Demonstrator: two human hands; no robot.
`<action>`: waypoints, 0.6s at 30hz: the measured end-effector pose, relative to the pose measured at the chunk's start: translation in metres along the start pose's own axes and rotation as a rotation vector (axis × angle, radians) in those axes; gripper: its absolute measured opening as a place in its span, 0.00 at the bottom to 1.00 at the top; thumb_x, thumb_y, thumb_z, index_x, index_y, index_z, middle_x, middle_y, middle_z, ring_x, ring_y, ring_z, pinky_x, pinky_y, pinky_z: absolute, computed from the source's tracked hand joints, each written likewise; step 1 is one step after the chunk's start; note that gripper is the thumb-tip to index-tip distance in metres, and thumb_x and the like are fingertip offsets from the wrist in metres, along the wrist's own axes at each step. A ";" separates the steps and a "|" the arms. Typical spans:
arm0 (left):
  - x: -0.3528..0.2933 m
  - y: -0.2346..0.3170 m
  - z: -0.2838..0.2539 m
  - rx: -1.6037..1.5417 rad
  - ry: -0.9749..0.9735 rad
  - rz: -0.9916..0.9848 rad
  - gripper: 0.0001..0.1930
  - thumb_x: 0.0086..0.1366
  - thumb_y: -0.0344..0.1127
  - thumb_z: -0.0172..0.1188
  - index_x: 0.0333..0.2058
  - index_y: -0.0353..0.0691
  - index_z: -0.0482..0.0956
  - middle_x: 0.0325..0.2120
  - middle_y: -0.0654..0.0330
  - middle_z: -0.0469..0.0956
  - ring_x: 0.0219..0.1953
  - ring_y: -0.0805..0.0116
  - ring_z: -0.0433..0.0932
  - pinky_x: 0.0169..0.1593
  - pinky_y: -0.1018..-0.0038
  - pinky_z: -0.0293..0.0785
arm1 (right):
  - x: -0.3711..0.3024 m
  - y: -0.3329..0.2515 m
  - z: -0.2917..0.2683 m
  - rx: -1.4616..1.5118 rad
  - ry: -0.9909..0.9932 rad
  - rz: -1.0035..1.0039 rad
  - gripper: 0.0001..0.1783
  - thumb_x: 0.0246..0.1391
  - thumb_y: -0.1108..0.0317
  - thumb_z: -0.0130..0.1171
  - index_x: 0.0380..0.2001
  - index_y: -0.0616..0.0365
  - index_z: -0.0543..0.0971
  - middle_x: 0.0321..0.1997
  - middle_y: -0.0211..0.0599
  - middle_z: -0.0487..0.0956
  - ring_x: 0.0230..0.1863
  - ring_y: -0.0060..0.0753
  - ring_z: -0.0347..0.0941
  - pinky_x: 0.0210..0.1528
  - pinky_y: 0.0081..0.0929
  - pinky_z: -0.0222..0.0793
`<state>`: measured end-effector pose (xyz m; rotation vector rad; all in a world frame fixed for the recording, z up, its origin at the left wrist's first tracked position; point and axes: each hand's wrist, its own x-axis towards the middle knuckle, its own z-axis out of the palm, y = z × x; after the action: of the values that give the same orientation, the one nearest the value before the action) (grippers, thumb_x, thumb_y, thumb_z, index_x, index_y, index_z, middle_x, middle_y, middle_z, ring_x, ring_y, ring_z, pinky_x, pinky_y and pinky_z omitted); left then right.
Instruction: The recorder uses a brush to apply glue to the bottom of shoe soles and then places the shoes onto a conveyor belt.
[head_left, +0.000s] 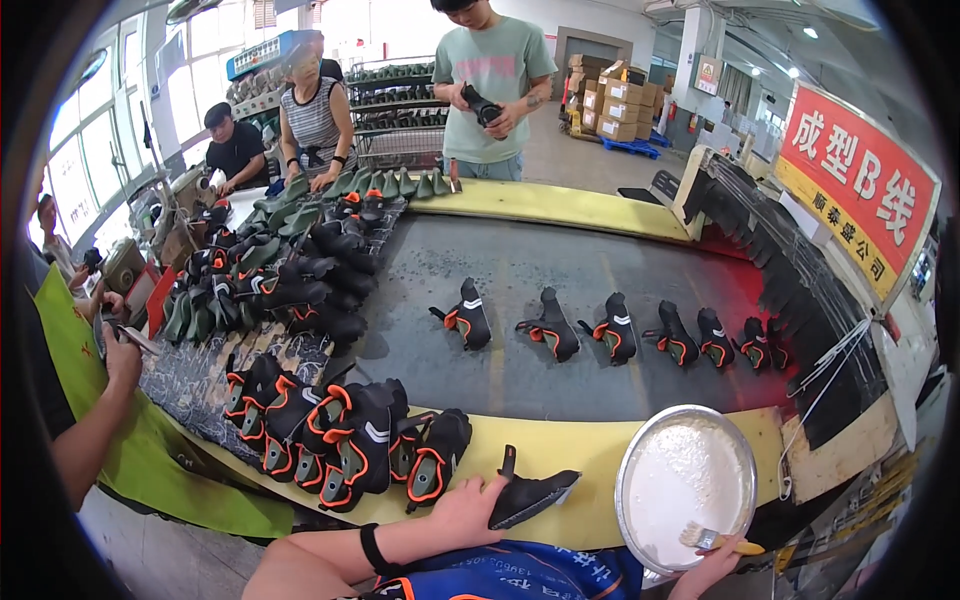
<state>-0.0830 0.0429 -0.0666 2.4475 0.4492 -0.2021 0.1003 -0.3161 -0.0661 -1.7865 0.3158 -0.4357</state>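
My left hand point(466, 512), with a black band on its wrist, grips a black shoe upper point(535, 498) lying on its side over the yellow table edge, its sole edge facing me. At the lower right, my right hand point(712, 568) has its fingers closed at the wooden handle of a paintbrush point(704, 536). The brush's pale bristles rest over white paste in a round metal bowl point(624, 470). Left of my left hand stands a cluster of black uppers with orange trim point(365, 440), green lasts showing inside them.
A dark conveyor belt point(430, 375) carries a row of spaced black uppers toward a red-lit tunnel point(770, 270). Green lasts and uppers are heaped point(290, 250) at the far left. Across the belt a person point(495, 90) holds a black upper; other people work at the left.
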 end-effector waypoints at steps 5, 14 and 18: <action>-0.007 -0.008 -0.008 0.067 -0.118 -0.046 0.35 0.52 0.58 0.68 0.47 0.34 0.70 0.37 0.46 0.76 0.40 0.48 0.80 0.45 0.60 0.77 | 0.011 0.030 0.010 0.111 0.041 -0.105 0.17 0.70 0.57 0.47 0.41 0.63 0.73 0.31 0.29 0.71 0.25 0.16 0.62 0.25 0.18 0.57; 0.048 -0.018 -0.072 -1.644 -0.310 -0.372 0.21 0.70 0.46 0.54 0.54 0.38 0.73 0.42 0.52 0.80 0.37 0.59 0.82 0.36 0.66 0.81 | 0.006 0.033 0.010 0.094 0.014 -0.111 0.15 0.70 0.58 0.45 0.42 0.60 0.71 0.38 0.30 0.70 0.32 0.18 0.65 0.27 0.15 0.59; 0.117 -0.031 -0.153 -1.712 0.029 -0.227 0.23 0.68 0.50 0.56 0.51 0.36 0.71 0.39 0.48 0.79 0.35 0.57 0.82 0.35 0.64 0.81 | 0.003 0.031 0.012 0.115 0.003 -0.133 0.15 0.70 0.58 0.45 0.42 0.60 0.70 0.38 0.30 0.70 0.32 0.18 0.65 0.27 0.15 0.59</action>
<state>0.0203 0.1912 0.0073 0.7238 0.5507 0.1223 0.1087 -0.3148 -0.0979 -1.7005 0.1706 -0.5401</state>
